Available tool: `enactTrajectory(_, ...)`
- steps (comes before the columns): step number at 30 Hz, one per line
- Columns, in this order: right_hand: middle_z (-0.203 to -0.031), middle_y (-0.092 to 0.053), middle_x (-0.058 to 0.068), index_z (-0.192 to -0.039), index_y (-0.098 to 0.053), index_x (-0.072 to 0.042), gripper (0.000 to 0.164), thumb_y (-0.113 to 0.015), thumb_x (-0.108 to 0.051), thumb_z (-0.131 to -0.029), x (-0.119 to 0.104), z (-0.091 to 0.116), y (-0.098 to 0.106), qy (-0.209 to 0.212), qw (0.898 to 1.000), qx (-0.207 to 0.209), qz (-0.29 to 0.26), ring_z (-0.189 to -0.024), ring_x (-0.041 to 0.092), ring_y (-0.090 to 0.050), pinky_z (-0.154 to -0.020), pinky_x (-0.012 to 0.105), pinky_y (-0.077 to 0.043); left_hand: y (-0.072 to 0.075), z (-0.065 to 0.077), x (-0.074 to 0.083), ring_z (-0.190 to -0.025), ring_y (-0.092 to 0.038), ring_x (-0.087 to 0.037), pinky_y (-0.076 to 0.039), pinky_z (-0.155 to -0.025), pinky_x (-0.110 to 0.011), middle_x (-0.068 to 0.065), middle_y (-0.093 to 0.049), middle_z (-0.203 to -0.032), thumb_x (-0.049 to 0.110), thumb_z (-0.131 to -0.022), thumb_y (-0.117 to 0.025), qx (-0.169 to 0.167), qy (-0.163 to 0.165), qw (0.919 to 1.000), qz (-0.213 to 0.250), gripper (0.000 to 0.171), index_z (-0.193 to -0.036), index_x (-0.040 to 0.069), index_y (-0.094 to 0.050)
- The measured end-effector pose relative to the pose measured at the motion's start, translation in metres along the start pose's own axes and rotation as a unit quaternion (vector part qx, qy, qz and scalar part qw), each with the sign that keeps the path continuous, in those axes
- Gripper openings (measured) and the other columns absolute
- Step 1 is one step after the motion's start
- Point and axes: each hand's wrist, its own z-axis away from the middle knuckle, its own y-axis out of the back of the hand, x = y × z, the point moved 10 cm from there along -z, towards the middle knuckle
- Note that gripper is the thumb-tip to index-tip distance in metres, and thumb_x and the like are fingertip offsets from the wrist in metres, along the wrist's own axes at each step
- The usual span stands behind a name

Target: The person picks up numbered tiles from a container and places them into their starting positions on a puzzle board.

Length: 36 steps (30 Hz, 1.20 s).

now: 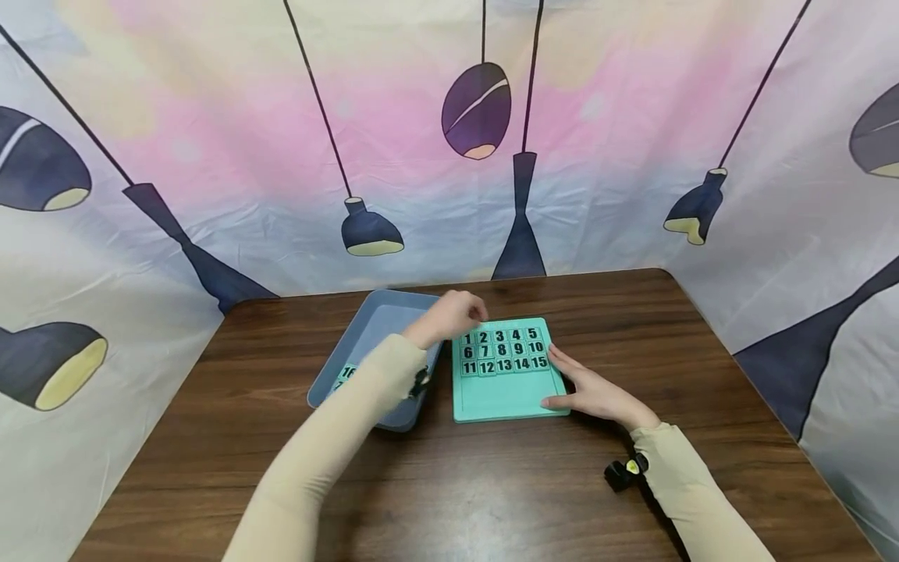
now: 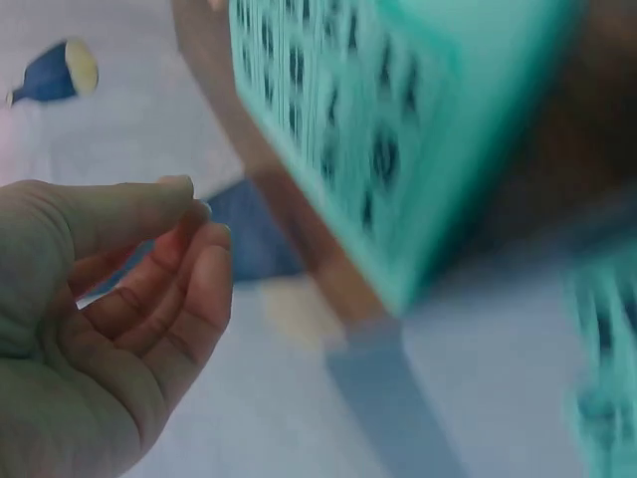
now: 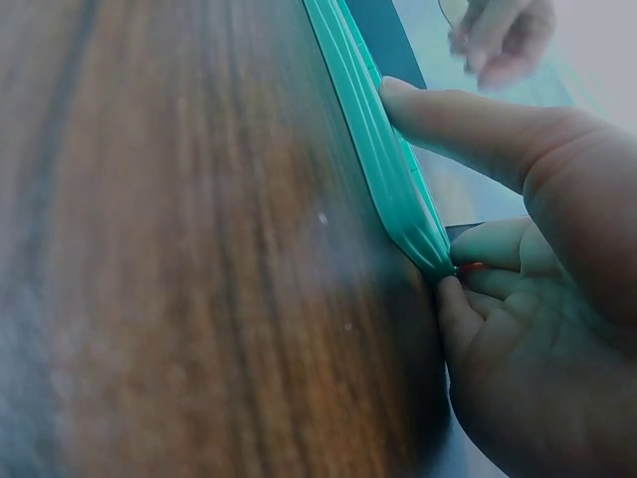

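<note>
A turquoise number board lies on the table with tiles numbered 1 to 15 in three rows in its upper part; its lower part is bare. My left hand is over the board's upper left corner, fingers loosely curled. In the left wrist view, the thumb and fingertips come together with nothing visible between them. With my right hand I hold the board's right edge, thumb at the lower right corner and fingers further up. The right wrist view shows the thumb against the rim.
A blue-grey tray stands left of the board, partly hidden by my left forearm. Number tiles lie in it, one marked 16. Behind the wooden table hangs a cloth printed with lamps.
</note>
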Motion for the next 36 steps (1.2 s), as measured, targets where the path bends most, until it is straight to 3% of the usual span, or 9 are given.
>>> enactTrajectory(4, -0.168, -0.005, 0.015, -0.161, -0.015, -0.003, 0.101, -0.076, -0.042, -0.090, -0.002, 0.001, 0.000, 0.002, 1.000, -0.002, -0.001, -0.152, 0.040, -0.006, -0.116, 0.062, -0.020, 0.033, 0.030, -0.032, -0.100, -0.065, -0.026, -0.053, -0.088, -0.040, -0.012, -0.070, -0.109, 0.002, -0.096, -0.063, 0.014, 0.016, 0.9997, -0.011, 0.019, -0.113, 0.002, -0.073)
enactTrajectory(8, -0.168, -0.005, 0.014, -0.161, -0.015, -0.004, 0.101, -0.076, -0.043, -0.090, -0.001, 0.001, 0.000, 0.002, 1.000, 0.000, -0.001, -0.152, 0.039, -0.006, -0.116, 0.062, -0.019, 0.048, 0.062, -0.062, -0.100, -0.066, -0.030, -0.054, -0.086, -0.042, -0.016, -0.070, -0.112, 0.000, -0.095, -0.065, -0.004, 0.009, 0.9996, -0.026, 0.023, -0.116, -0.002, -0.071)
enactTrajectory(14, -0.168, -0.006, 0.014, -0.161, -0.015, -0.004, 0.102, -0.076, -0.044, -0.090, 0.000, 0.002, 0.000, 0.004, 1.000, 0.001, 0.001, -0.152, 0.040, -0.007, -0.115, 0.062, -0.022, 0.038, 0.108, -0.109, -0.105, -0.065, -0.033, -0.055, -0.086, -0.043, -0.016, -0.069, -0.116, -0.007, -0.087, -0.070, -0.084, 0.025, 0.9928, -0.082, 0.033, -0.120, -0.002, -0.070)
enactTrajectory(19, -0.168, -0.006, 0.014, -0.161, -0.015, -0.004, 0.102, -0.075, -0.046, -0.089, 0.003, 0.002, 0.000, 0.004, 1.000, 0.003, 0.006, -0.152, 0.040, -0.008, -0.115, 0.062, -0.022, 0.026, 0.138, -0.138, -0.104, -0.065, -0.031, -0.054, -0.088, -0.046, -0.016, -0.069, -0.110, -0.015, -0.081, -0.068, -0.113, 0.063, 0.9831, -0.130, 0.034, -0.113, -0.003, -0.072)
enactTrajectory(24, -0.168, -0.007, 0.014, -0.161, -0.015, -0.004, 0.103, -0.076, -0.047, -0.089, 0.004, 0.002, 0.000, 0.004, 1.000, 0.007, 0.005, -0.152, 0.040, -0.008, -0.115, 0.062, -0.022, 0.020, 0.152, -0.144, -0.103, -0.065, -0.029, -0.055, -0.087, -0.046, -0.016, -0.069, -0.109, -0.020, -0.078, -0.067, -0.114, 0.071, 0.9817, -0.136, 0.036, -0.110, -0.004, -0.073)
enactTrajectory(31, -0.169, -0.005, 0.010, -0.161, -0.015, -0.008, 0.103, -0.076, -0.045, -0.089, 0.006, 0.001, -0.003, -0.004, 1.000, 0.002, -0.006, -0.153, 0.036, -0.006, -0.117, 0.060, -0.021, 0.008, 0.158, -0.141, -0.094, -0.062, -0.021, -0.055, -0.079, -0.039, -0.015, -0.069, -0.107, -0.018, -0.080, -0.069, -0.148, 0.075, 0.9752, -0.147, 0.036, -0.112, -0.002, -0.073)
enactTrajectory(36, -0.169, -0.006, 0.011, -0.161, -0.015, -0.006, 0.103, -0.076, -0.045, -0.089, 0.004, 0.001, -0.001, -0.006, 1.000, 0.008, -0.003, -0.153, 0.037, -0.007, -0.116, 0.061, -0.021, 0.008, 0.156, -0.142, -0.094, -0.062, -0.022, -0.054, -0.078, -0.039, -0.014, -0.068, -0.106, -0.017, -0.080, -0.071, -0.133, 0.071, 0.9749, -0.163, 0.035, -0.110, 0.000, -0.073)
